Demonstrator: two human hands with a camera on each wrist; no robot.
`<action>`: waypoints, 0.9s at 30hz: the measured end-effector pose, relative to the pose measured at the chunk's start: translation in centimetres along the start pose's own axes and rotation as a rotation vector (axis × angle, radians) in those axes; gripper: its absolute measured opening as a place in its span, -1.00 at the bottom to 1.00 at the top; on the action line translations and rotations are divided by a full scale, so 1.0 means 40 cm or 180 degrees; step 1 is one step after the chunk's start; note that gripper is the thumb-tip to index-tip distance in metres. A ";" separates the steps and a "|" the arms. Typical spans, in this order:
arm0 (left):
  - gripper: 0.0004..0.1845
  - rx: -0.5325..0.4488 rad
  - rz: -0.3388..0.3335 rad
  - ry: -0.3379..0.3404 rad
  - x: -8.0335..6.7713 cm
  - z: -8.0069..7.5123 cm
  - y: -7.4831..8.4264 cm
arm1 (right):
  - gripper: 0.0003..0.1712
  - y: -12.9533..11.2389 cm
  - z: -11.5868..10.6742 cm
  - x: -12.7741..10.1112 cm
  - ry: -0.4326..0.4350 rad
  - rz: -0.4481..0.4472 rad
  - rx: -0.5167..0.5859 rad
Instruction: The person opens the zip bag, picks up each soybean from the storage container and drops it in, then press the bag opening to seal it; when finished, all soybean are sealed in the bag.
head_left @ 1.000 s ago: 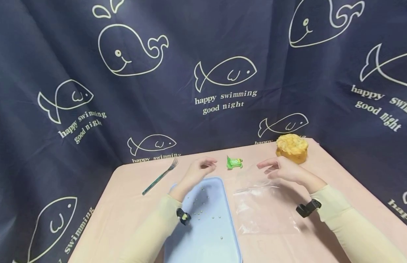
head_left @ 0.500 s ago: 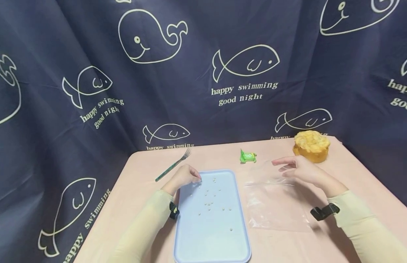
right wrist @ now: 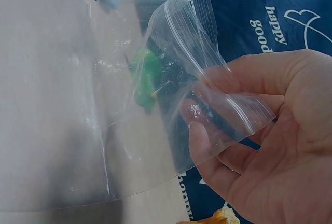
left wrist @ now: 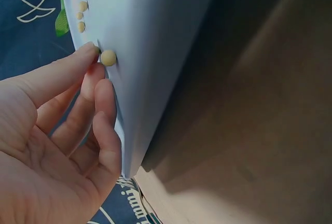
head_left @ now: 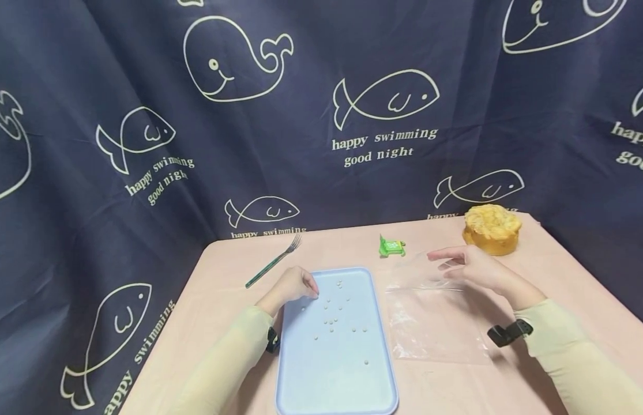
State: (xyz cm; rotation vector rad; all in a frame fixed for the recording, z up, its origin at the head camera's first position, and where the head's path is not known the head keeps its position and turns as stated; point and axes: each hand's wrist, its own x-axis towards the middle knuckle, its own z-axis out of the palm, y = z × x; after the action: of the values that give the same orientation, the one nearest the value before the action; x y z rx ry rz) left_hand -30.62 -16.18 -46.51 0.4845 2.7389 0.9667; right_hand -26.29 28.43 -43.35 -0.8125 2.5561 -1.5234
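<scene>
Left hand has dropped onto blue tray at 10 o'clock, fingers narrowing on bean. Right hand still pinches zip bag mouth open.

Blue tray, pink table (whale-print backdrop)

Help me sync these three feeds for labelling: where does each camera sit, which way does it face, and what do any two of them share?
Head: worn on the head, facing forward and down at the pink table; both sleeved forearms show, left hand at the blue tray, right hand at the clear bag.
Left wrist: beside the palm, facing along the fingers to the tray edge and a small bead.
Right wrist: facing the fingers pinching the bag's zip edge.
Shared: the green packet shows in the head and right wrist views.
</scene>
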 end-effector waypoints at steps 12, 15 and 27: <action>-0.96 -0.0339 0.0366 0.0421 0.039 -0.005 0.083 | -0.41 -0.019 0.004 0.012 -0.0029 0.0191 -0.0049; -0.94 -0.0589 0.0547 0.0585 0.070 0.015 0.153 | -0.41 -0.021 0.003 0.011 -0.0023 0.0150 -0.0048; -0.91 -0.1110 0.1138 0.0357 0.163 0.145 0.390 | -0.41 -0.021 0.005 0.014 -0.0022 0.0191 -0.0047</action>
State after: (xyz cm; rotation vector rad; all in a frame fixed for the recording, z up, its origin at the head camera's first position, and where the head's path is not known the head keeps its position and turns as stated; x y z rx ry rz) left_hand -31.27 0.99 -41.52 0.8937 2.5391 1.5636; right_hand -26.38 27.69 -42.63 -0.7341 2.5652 -1.4841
